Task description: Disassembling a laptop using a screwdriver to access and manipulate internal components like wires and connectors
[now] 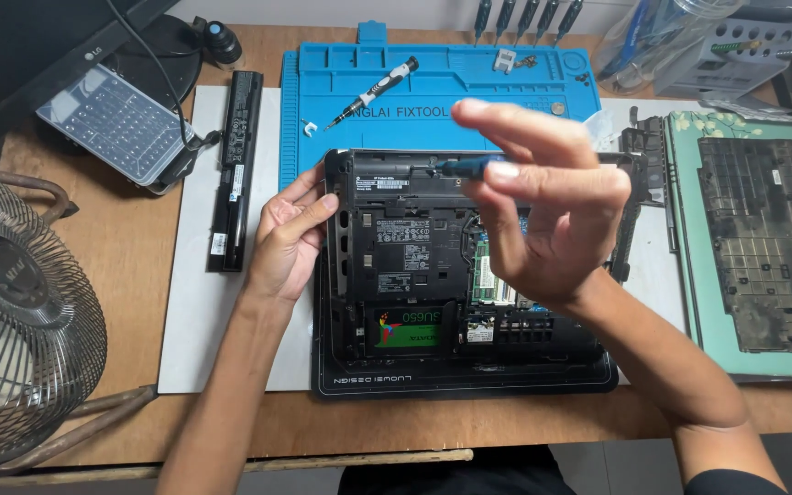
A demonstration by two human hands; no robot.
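Note:
A black laptop (396, 247) lies upside down with its bottom cover off, showing a green-labelled drive (407, 328) and a green memory board (481, 275). My left hand (288, 236) rests flat against the laptop's left edge, fingers spread on its corner. Above the laptop's upper middle, my right hand (547, 206) pinches a small blue-handled screwdriver (462, 167) between thumb and fingertips, its tip pointing left toward the battery bay.
A long black battery (236, 170) lies on the white sheet (194, 302). A blue repair mat (433, 82) holds another screwdriver (370, 93). The removed cover (767, 243) sits on a green pad at right. A wire fan (20, 302) stands at left, a monitor and a clear box behind.

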